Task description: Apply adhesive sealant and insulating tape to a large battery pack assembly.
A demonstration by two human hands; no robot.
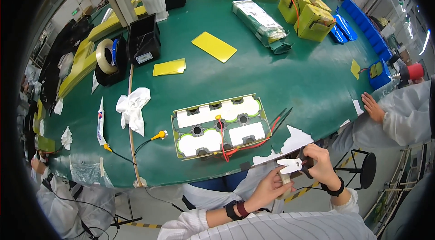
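Note:
At the table's near edge, my right hand (321, 164) grips scissors (292, 164) by their dark handles. The pale blades point left and stand apart. My left hand (272, 186) is closed on a beige tape roll (284, 179), just below the blades. Part of the roll is hidden by my fingers. Left of my hands lies a battery pack (248, 132) with white sheets on top, round dark holes and a yellow-green frame. Red wires (235, 151) run over its near side, and black lead ends stick out past its right end.
A glue tube (100, 122), crumpled tissue (133, 106) and yellow-tipped cable (158, 135) lie left. Beyond are yellow sheets (214, 46), a wrapped package (260, 22), yellow-green battery packs (312, 22) and black bins (144, 40). A co-worker's hand (374, 107) rests at right; a stool (368, 169) stands below.

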